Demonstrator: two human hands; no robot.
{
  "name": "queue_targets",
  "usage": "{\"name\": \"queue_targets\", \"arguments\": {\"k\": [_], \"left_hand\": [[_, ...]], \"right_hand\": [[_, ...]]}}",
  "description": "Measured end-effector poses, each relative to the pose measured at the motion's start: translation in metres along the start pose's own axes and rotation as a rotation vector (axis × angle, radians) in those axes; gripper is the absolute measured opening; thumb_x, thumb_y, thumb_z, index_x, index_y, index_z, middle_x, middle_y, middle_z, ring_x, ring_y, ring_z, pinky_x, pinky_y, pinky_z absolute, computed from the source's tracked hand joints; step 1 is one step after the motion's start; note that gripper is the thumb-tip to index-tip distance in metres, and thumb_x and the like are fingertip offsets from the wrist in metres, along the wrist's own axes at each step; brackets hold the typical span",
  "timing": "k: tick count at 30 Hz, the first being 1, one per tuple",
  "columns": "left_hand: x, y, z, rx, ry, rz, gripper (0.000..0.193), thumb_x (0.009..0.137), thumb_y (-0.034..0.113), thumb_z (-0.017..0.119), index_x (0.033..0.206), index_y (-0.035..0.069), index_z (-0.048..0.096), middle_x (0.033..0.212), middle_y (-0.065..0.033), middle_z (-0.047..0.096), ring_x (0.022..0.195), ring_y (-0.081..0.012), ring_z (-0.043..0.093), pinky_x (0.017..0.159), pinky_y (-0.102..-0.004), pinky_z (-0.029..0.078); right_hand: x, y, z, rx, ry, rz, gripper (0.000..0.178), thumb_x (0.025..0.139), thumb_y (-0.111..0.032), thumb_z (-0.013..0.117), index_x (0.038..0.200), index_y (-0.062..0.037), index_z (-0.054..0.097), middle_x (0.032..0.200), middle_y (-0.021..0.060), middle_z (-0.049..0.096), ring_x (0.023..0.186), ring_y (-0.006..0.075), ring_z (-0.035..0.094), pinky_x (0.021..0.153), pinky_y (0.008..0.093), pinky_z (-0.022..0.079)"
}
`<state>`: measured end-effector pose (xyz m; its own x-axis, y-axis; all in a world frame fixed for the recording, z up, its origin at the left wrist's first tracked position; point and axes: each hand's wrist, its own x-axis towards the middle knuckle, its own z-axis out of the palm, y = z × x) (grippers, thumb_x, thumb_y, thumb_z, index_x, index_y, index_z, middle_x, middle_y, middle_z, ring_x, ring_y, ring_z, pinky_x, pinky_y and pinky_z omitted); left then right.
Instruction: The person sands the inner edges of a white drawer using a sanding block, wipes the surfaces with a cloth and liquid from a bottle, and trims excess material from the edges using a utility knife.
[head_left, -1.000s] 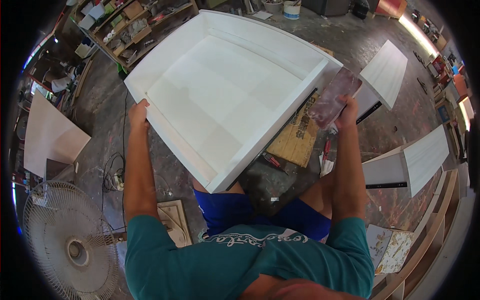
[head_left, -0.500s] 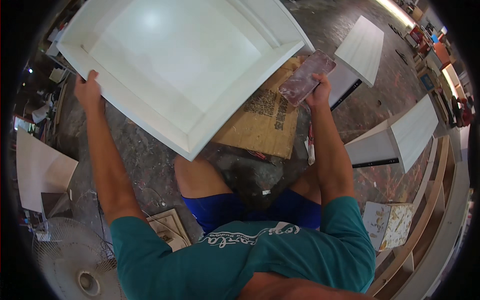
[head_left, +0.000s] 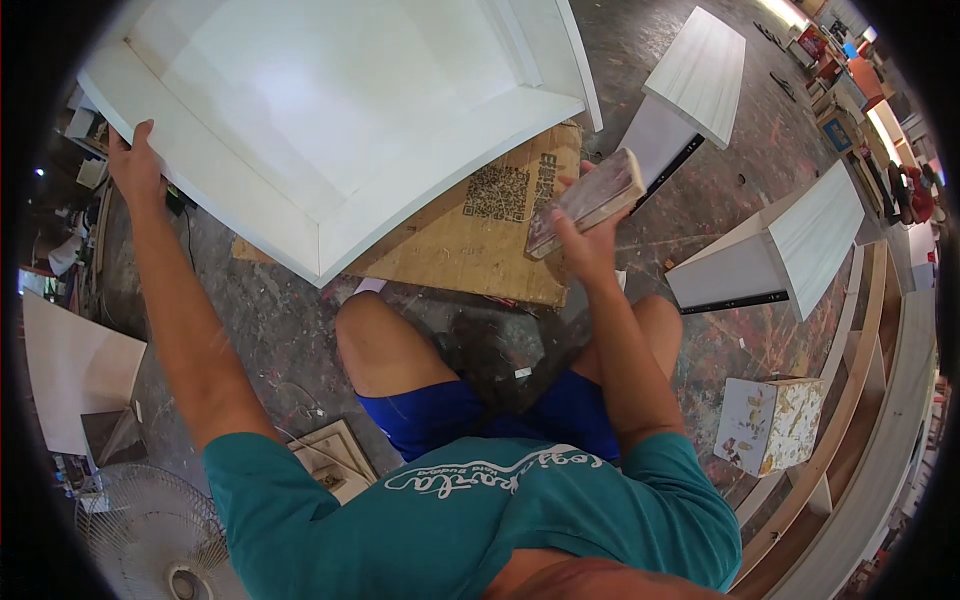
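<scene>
A large white cabinet carcass (head_left: pixel 330 120), with raised edges around a flat inner panel, is tilted in front of me. My left hand (head_left: pixel 140 172) grips its left edge, the thumb over the rim and the other fingers partly hidden behind. To the right of the cabinet, my right hand (head_left: pixel 592 245) holds a sanding block (head_left: pixel 588 203), a flat rectangular block with a worn reddish-brown face and a pale side. The block is apart from the cabinet. Beneath both lies a flattened brown cardboard piece (head_left: pixel 450 250) with dark print.
Two white drawers (head_left: pixel 700 75) (head_left: pixel 815 240) stand on the floor at the right. Nearby are a small patterned box (head_left: pixel 770 425) and a long wooden frame (head_left: pixel 850 400). A fan (head_left: pixel 150 530) stands at lower left, below a pale panel (head_left: pixel 80 365).
The cabinet has shifted left and farther away, with my left hand still on its edge. My right hand has come left and nearer, turning the sanding block so its pale side shows.
</scene>
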<state>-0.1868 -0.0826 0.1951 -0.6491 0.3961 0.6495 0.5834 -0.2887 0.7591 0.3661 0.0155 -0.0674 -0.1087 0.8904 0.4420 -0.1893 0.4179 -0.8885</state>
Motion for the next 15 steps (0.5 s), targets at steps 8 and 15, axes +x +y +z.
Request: {"name": "queue_targets", "arguments": {"k": [8, 15], "left_hand": [[-0.034, 0.031, 0.015, 0.024, 0.111, 0.029, 0.063, 0.091, 0.004, 0.066, 0.151, -0.001, 0.046, 0.132, -0.0152, 0.064, 0.114, -0.0247, 0.065, 0.099, -0.0342, 0.05], [-0.059, 0.061, 0.033, 0.407, 0.195, 0.187, 0.062, 0.092, 0.009, 0.069, 0.149, -0.001, 0.049, 0.133, -0.0182, 0.065, 0.117, -0.0276, 0.065, 0.102, -0.0367, 0.049]], "right_hand": [[-0.033, 0.004, 0.012, -0.442, -0.257, -0.107, 0.094, 0.088, -0.011, 0.069, 0.16, 0.0022, 0.011, 0.144, 0.0259, 0.048, 0.135, 0.0366, 0.051, 0.11, 0.0428, 0.043], [-0.042, -0.032, -0.013, -0.03, -0.126, 0.258, 0.093, 0.086, -0.013, 0.07, 0.161, 0.0021, 0.017, 0.15, 0.0264, 0.042, 0.138, 0.0352, 0.047, 0.114, 0.0421, 0.039]]}}
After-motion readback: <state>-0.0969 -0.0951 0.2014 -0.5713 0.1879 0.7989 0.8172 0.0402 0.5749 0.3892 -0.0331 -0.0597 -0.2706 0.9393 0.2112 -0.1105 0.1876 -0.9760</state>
